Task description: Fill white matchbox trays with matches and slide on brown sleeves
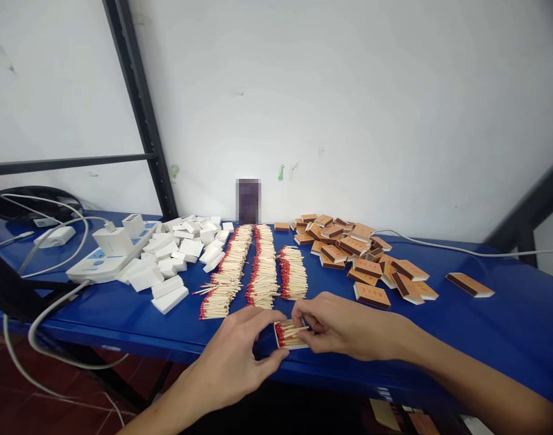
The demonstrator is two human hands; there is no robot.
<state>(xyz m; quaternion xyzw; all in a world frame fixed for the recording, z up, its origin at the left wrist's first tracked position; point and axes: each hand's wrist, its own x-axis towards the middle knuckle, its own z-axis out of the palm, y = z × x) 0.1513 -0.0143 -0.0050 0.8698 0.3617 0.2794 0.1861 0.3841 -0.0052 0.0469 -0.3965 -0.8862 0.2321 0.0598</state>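
Near the shelf's front edge lies a small white matchbox tray [297, 347] filled with red-tipped matches [286, 333]. My left hand [247, 347] grips the tray's left end between thumb and forefinger. At its right end, the fingers of my right hand [326, 326] are pinched on matches that lie in the tray; how many is hidden. Just behind my hands, loose matches lie in three long rows: a left row [226, 275], a middle row [264, 266] and a shorter right row [293, 272].
White empty-looking trays [190, 248] are heaped on the left, beside a power strip [99, 263] with chargers and cables. Orange matchbox sleeves [353, 244] are piled on the right, with one sleeve [469, 284] apart. Everything stands on a blue shelf [457, 338] against a white wall.
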